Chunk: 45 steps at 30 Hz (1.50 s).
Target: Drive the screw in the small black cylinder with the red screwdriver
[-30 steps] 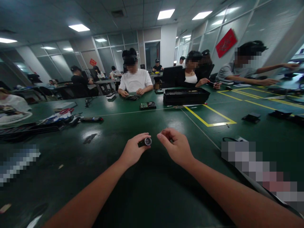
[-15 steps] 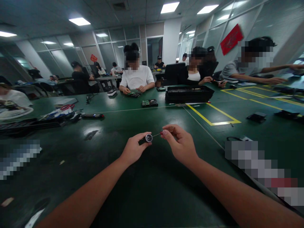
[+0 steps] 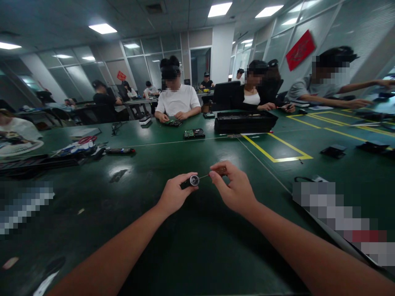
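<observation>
Between the thumb and fingers of my left hand [image 3: 175, 193] is a small round dark part [image 3: 194, 180] with a silver rim, its ringed face turned toward me. My right hand [image 3: 233, 187] is closed around the reddish-brown handle of a screwdriver [image 3: 220, 171]. The thin metal shaft runs left from my fingers, and its tip meets or overlaps the round part's face; which of these I cannot tell. Both hands are held above the green table [image 3: 197, 255].
A black bin [image 3: 246, 123] and a circuit board [image 3: 194, 133] stand across the table. Left lie a dark pen-like tool [image 3: 120, 151] and red-handled scissors or pliers [image 3: 88, 139]. Yellow tape [image 3: 291, 159] marks the right side. A person in a white shirt [image 3: 179, 100] works opposite.
The fingers of my right hand have shifted on the screwdriver handle, which now lies flatter. My left hand with the round part has barely moved.
</observation>
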Tool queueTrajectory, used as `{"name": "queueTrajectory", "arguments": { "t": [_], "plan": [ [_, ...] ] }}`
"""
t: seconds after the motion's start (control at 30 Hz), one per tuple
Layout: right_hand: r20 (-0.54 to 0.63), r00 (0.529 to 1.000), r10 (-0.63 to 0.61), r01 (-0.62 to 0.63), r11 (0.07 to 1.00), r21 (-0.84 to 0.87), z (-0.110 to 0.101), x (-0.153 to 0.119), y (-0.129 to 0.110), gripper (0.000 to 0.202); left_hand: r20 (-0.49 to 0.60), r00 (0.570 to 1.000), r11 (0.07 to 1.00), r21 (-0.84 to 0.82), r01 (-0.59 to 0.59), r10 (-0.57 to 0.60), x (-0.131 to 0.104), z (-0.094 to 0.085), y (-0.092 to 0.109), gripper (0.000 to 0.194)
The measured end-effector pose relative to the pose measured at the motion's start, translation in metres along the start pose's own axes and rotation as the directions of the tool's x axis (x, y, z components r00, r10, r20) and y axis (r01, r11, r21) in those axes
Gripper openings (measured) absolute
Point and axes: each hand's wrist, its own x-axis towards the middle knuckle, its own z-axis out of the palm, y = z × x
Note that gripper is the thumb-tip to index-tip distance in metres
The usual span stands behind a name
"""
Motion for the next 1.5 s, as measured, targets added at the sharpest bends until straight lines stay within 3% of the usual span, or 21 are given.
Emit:
{"name": "queueTrajectory", "arguments": {
  "t": [0.17,0.37,0.73,0.97,1.2,1.5],
  "plan": [
    [0.054,0.994,-0.094,0.097,0.994,-0.054,-0.0004,-0.0004,-0.0026,0.012,-0.012,1.000,1.000,-0.011,-0.003,0.003,-0.0004,0.0003,-0.0007,0.043],
    [0.001,0.999,-0.037,0.037,0.993,-0.111,-0.0011,0.0015,-0.0040,0.030,0.021,1.000,1.000,0.007,-0.009,0.009,-0.0010,0.0011,0.0021,0.042],
    [0.047,0.994,-0.103,0.108,0.986,-0.125,0.0002,-0.0002,-0.0075,0.023,-0.003,1.000,0.998,0.059,-0.013,0.013,-0.0007,-0.0008,-0.0019,0.040],
    [0.056,0.994,-0.089,0.096,0.986,-0.135,-0.0032,0.0009,-0.0045,0.025,-0.021,0.999,0.995,0.091,-0.028,0.030,-0.0009,-0.0013,-0.0009,0.042],
    [0.034,0.999,0.000,0.005,0.988,-0.157,-0.0027,0.0036,-0.0049,0.029,-0.010,0.999,0.993,0.111,-0.044,0.046,-0.0009,-0.0015,0.0025,0.041],
    [0.065,0.997,-0.043,0.054,0.982,-0.179,0.0004,0.0036,-0.0022,0.022,-0.025,0.999,0.995,0.094,-0.034,0.037,-0.0008,-0.0004,-0.0001,0.041]
  ]
}}
